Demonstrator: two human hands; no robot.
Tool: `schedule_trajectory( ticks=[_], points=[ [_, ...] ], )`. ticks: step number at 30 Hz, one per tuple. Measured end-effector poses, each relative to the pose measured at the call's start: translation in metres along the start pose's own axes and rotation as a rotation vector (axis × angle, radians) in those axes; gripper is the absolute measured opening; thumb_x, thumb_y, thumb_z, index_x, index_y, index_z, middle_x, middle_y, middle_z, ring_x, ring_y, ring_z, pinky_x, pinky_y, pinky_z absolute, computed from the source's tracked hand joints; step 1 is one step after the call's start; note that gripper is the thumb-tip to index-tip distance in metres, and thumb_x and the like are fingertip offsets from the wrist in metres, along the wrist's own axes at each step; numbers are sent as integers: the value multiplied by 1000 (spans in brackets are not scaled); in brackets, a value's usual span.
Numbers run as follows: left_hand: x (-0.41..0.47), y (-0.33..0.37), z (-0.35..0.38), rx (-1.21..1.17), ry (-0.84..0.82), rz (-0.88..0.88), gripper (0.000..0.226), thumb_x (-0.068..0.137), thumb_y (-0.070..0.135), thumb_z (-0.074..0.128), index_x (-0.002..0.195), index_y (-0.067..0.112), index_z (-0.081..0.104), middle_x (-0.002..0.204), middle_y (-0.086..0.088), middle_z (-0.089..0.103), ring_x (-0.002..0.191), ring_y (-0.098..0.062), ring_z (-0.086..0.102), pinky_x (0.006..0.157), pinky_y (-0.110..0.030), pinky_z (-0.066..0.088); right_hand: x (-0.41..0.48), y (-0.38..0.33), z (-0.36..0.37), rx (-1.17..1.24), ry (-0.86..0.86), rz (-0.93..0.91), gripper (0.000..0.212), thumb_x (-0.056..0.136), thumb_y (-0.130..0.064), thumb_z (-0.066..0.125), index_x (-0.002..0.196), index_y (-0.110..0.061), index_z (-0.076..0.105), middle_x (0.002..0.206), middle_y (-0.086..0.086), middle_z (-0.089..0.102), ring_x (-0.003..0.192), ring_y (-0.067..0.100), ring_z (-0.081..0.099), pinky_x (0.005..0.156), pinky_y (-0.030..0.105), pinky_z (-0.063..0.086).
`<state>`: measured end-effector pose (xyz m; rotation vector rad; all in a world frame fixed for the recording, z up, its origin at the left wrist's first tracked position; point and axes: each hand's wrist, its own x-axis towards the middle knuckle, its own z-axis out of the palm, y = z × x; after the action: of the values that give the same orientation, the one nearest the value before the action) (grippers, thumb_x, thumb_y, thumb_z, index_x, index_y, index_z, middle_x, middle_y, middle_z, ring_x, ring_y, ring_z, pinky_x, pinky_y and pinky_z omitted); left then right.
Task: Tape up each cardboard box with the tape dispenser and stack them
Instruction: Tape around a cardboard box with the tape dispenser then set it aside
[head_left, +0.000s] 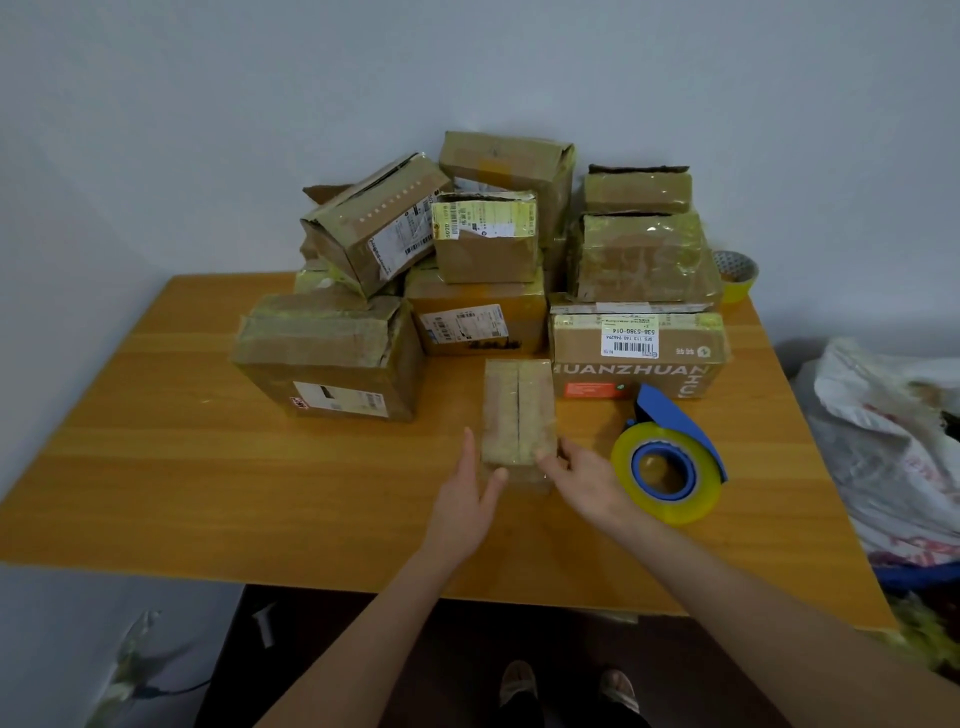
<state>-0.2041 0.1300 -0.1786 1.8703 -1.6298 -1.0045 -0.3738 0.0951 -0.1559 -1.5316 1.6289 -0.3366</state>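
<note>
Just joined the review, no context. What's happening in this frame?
A person stands at a wooden table with both hands on the near end of a small cardboard box. The left hand touches its left side with straight fingers. The right hand is at the right corner; whether it grips is unclear. The tape dispenser lies untouched to the right of the box. A pile of boxes sits behind.
</note>
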Motion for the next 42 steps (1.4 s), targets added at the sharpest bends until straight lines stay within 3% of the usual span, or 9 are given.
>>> schedule_trajectory(
  ticks=[2,5,9,14,19,24,29,35,42],
  points=[
    [4,-3,-9,-63,164,-36,53,95,40,53,142,18,41,131,5,54,107,2,52,86,-14,46,1,4,-7,-34,97,-26,65,96,-52,48,145,-11,40,108,5,66,93,20,63,72,30,50],
    [8,-1,-14,-82,255,-47,27,89,33,66,109,18,58,84,11,60,71,10,55,61,-3,41,0,7,-6,-76,107,-43,67,91,-49,60,146,-16,40,77,-8,57,69,7,56,53,19,43],
    [11,-1,-10,-109,224,-36,20,85,20,70,102,19,59,72,15,60,69,20,53,60,0,39,2,6,0,-94,123,-59,64,90,-30,67,147,-20,39,71,-16,55,65,0,53,56,12,40],
    [16,-3,-10,-57,220,-38,35,82,17,74,114,17,60,69,14,61,65,6,57,61,-4,41,3,3,4,-167,162,-106,72,89,-26,69,150,-23,32,76,-10,61,68,6,56,66,20,50],
    [22,0,-13,183,149,-15,50,80,37,74,122,18,54,68,15,51,65,-6,53,62,-19,45,6,-1,0,-401,163,-130,64,86,-42,68,140,-23,39,91,-1,69,81,19,66,63,30,52],
    [34,6,-15,432,98,29,62,72,56,72,111,16,45,102,4,49,80,-14,53,62,-25,42,13,-12,-1,-576,129,-160,67,79,-60,67,122,-20,34,93,-1,65,75,19,62,56,28,44],
    [37,-2,-16,294,42,69,52,79,42,69,110,7,47,92,-8,68,82,-22,66,67,-31,52,19,-6,4,-529,109,-219,61,85,-43,69,128,-17,34,101,5,68,85,23,66,62,29,46],
    [32,-15,-22,205,13,126,40,87,27,67,120,10,52,110,-8,70,96,-18,67,79,-23,51,22,5,-16,-432,-115,-226,59,87,-27,70,133,-17,35,105,7,68,92,24,64,81,39,55],
    [37,9,-16,319,58,-8,72,86,73,35,127,16,51,80,7,60,70,-13,57,60,-27,46,21,-10,-12,-289,57,-107,70,82,-58,65,131,-21,31,96,0,67,66,13,64,51,27,53]
  ],
)
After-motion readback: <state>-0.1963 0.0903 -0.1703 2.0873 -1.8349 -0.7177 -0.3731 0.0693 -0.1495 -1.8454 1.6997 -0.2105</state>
